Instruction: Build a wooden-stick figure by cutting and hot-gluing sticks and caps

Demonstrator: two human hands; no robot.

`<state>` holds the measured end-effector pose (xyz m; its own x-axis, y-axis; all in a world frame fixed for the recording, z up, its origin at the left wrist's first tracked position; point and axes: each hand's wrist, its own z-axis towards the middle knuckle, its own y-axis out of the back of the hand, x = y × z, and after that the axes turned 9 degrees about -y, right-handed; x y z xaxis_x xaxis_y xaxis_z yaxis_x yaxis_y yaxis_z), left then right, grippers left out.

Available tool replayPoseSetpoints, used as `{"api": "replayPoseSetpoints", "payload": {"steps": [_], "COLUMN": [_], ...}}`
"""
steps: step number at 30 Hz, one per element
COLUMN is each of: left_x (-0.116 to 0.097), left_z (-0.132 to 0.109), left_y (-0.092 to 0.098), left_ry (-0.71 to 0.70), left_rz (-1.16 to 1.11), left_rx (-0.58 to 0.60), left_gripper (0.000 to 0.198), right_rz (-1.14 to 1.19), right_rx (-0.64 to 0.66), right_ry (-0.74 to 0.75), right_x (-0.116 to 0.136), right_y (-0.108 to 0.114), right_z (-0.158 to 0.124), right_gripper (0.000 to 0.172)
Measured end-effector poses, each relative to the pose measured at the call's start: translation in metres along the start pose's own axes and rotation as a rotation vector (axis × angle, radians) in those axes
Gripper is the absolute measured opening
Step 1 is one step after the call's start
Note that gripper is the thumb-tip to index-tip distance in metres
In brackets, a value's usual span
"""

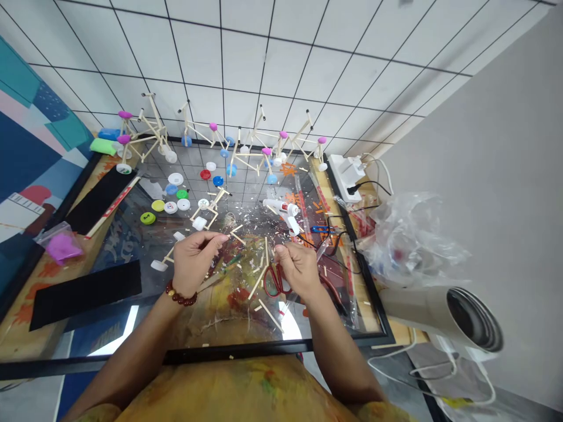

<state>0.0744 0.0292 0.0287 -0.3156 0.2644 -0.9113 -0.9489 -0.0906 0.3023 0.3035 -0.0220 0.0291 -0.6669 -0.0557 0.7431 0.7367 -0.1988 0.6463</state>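
Observation:
My left hand (193, 261) hovers over the glass-topped table (132, 234), its fingertips pinched together on something too small to make out. My right hand (299, 266) is curled, fingers pinched near the thumb, just above red-handled scissors (275, 280) lying on the glass. Loose wooden sticks (259, 281) lie between and below the hands. A white glue gun (284, 210) rests just beyond my right hand. A half-built stick frame with white caps (206, 214) lies beyond my left hand.
Several stick models with pink and blue caps (246, 149) stand along the tiled wall. Coloured bottle caps (171, 196) lie at left centre. A power strip (349, 173), cables, a crumpled plastic bag (409, 240) and a rolled sheet (453, 313) sit at right. Black strips (83, 290) lie left.

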Motion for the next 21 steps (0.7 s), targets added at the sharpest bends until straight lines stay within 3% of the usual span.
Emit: {"api": "replayPoseSetpoints", "payload": {"steps": [6, 9, 13, 17, 21], "left_x": [-0.003, -0.001, 0.005, 0.015, 0.025], "left_z": [-0.001, -0.001, -0.001, -0.003, -0.005], "left_y": [0.000, -0.002, -0.004, -0.007, -0.010], "left_ry": [0.068, 0.083, 0.031, -0.065, -0.150], "left_rz": [-0.093, -0.178, -0.054, 0.112, 0.297], "left_rx": [0.039, 0.025, 0.000, 0.079, 0.208], "left_gripper": [0.023, 0.026, 0.021, 0.021, 0.021], "right_rz": [-0.054, -0.061, -0.203, -0.386, -0.533], "right_rx": [0.143, 0.220, 0.348, 0.250, 0.253], "right_ry": [0.121, 0.144, 0.091, 0.071, 0.097], "right_x": [-0.004, -0.007, 0.002, 0.019, 0.023], "right_y": [0.001, 0.003, 0.001, -0.024, -0.051], "right_z": [0.001, 0.002, 0.010, 0.029, 0.043], "right_gripper": [0.027, 0.036, 0.022, 0.017, 0.017]}}
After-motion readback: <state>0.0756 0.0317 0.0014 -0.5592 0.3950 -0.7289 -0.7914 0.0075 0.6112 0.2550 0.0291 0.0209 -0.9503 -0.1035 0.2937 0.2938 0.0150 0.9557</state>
